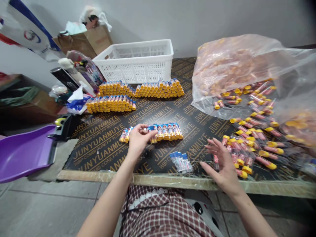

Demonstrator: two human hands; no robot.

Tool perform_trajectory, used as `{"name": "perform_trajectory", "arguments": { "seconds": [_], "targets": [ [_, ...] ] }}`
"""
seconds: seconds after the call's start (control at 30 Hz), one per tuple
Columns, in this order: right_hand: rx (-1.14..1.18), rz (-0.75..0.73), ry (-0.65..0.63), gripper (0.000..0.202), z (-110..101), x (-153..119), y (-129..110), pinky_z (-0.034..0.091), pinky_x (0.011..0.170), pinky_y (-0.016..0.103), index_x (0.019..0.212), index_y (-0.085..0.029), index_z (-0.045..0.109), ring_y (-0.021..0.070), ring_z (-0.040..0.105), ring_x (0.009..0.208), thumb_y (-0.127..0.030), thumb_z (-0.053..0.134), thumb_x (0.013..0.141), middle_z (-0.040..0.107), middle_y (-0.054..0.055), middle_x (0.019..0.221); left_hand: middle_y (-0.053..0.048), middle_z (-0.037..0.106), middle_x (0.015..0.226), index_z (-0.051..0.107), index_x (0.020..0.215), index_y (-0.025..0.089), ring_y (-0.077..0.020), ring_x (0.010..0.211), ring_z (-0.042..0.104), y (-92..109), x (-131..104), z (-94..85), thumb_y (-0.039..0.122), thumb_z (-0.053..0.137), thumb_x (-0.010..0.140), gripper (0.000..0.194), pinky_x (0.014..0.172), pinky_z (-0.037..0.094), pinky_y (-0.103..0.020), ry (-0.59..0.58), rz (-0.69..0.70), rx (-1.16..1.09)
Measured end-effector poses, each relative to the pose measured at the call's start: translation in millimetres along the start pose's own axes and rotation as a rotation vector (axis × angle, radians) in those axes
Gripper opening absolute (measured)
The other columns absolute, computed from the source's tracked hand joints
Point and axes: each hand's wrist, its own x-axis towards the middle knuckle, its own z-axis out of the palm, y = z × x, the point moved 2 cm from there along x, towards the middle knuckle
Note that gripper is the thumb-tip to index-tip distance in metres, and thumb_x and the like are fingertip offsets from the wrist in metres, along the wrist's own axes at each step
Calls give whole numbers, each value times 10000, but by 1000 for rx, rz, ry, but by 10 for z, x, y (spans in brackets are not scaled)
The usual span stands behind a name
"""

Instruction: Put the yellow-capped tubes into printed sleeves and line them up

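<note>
My left hand [138, 140] is pinched around a small blue-labelled tube with a yellow cap [153, 140], at a row of similar tubes [169, 131] lying side by side. Part of that row is hidden behind the hand. My right hand [223, 164] is open, its fingers apart, just left of a loose heap of clear tubes [247, 148] with pinkish contents and yellow caps. Between my hands, near the front edge, lie several flat blue-and-clear slips [181, 162], overlapping like a fan.
Stacked labelled tubes [160, 89] stand before a white plastic basket [138, 65]. A large clear bag [237, 65] full of tubes spreads over the back right. Bottles [74, 72], a paper bag [96, 41] and a purple dustpan [27, 151] are on the left.
</note>
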Motion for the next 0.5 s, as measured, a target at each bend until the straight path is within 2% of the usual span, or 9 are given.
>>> {"name": "perform_trajectory", "arguments": {
  "seconds": [0.03, 0.1, 0.17, 0.23, 0.33, 0.4, 0.43, 0.5],
  "targets": [
    [-42, 2, 19, 724, -34, 12, 37, 470, 930, 449, 1387, -270, 334, 253, 554, 1099, -312, 672, 749, 477, 109, 1322, 27, 606, 552, 619, 852, 156, -134, 525, 566, 6, 144, -74, 426, 807, 512, 473, 520, 394, -225, 63, 60, 138],
    [-122, -28, 30, 638, -72, 23, 50, 476, 911, 438, 1340, -266, 414, 253, 553, 1089, -327, 667, 758, 509, 100, 1274, 16, 598, 552, 645, 804, 154, -143, 537, 557, -13, 379, -146, 436, 800, 516, 432, 543, 390, -238, 110, 128, 404],
    [-187, -77, 23, 555, -87, 23, 10, 455, 936, 442, 1299, -259, 466, 258, 528, 1132, -329, 647, 779, 519, 95, 1261, -9, 609, 574, 667, 778, 154, -163, 569, 567, -48, 512, -137, 453, 779, 545, 394, 575, 392, -254, 74, 161, 603],
    [-243, -105, 29, 479, -112, 24, -23, 422, 972, 446, 1260, -252, 504, 258, 506, 1167, -326, 622, 802, 529, 93, 1257, -29, 622, 602, 682, 821, 154, -183, 600, 580, -59, 525, -97, 480, 739, 601, 397, 602, 393, -268, 47, 197, 709],
    [-347, -101, 105, 387, -213, 34, 48, 419, 959, 432, 1195, -234, 559, 244, 545, 1101, -329, 596, 823, 583, 90, 1172, -33, 632, 641, 677, 906, 163, -188, 626, 583, -13, 336, -35, 514, 664, 692, 412, 625, 385, -274, 156, 293, 724],
    [-473, -89, 169, 332, -304, 44, 173, 437, 904, 432, 1126, -205, 605, 249, 574, 1004, -350, 582, 828, 636, 94, 1043, -32, 639, 669, 675, 851, 178, -175, 636, 577, -5, 123, 47, 484, 611, 758, 326, 626, 380, -267, 174, 349, 678],
    [-555, -80, 177, 318, -341, 50, 245, 445, 864, 435, 1085, -189, 628, 255, 580, 948, -369, 575, 828, 655, 96, 969, -33, 644, 680, 672, 795, 184, -169, 640, 575, -29, 10, 114, 449, 594, 782, 277, 625, 378, -263, 110, 355, 662],
    [-725, -46, 137, 337, -383, 64, 378, 446, 777, 436, 1009, -167, 662, 268, 570, 847, -426, 577, 812, 672, 97, 840, -36, 652, 695, 664, 720, 190, -169, 647, 577, -136, -207, 291, 377, 599, 790, 210, 623, 375, -264, -134, 316, 679]
  ]
}}
